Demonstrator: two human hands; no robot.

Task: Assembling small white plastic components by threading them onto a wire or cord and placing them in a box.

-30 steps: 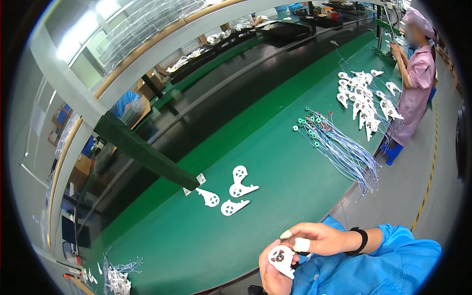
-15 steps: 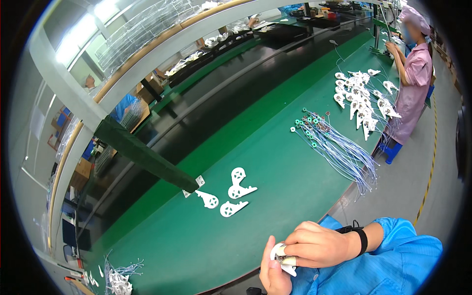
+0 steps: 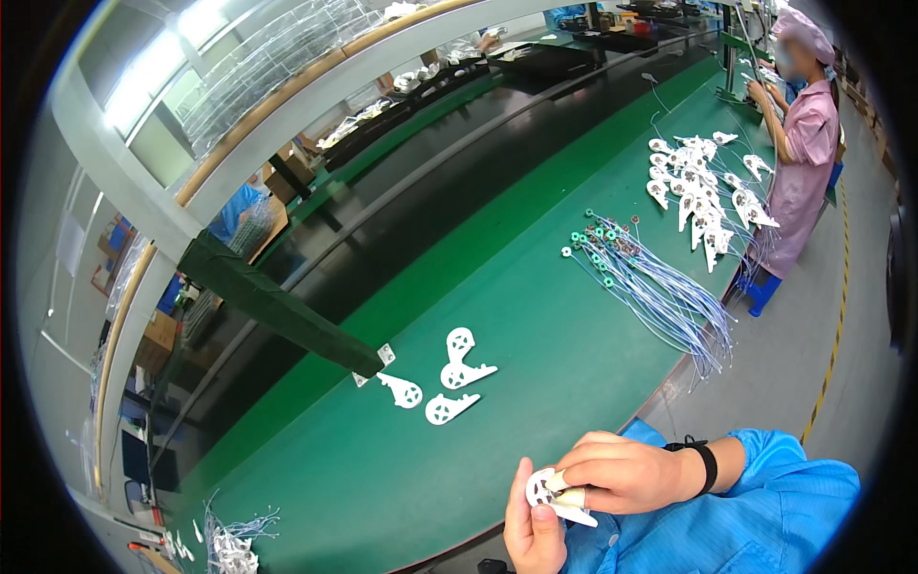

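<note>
Close to the table's near edge, my left hand grips a white plastic part with a round, slotted head and a pointed tail. The thumb lies across its front and the fingers go behind it. My right hand is closed on the same part from the right; its fingertips, in pale yellow finger cots, press at the round head. Whatever they pinch there is hidden. Further up the table lie several similar white parts, among them a single one and another by a post's foot.
A bundle of blue-white wires with green and brown ring ends lies to the right. Beyond it is a pile of wired white parts. A person in pink works at the far right. A dark-wrapped post slants down onto the green table.
The white part in my hands has turned, so its slotted round face and its tail show more now. My right fingers have shifted slightly on it.
</note>
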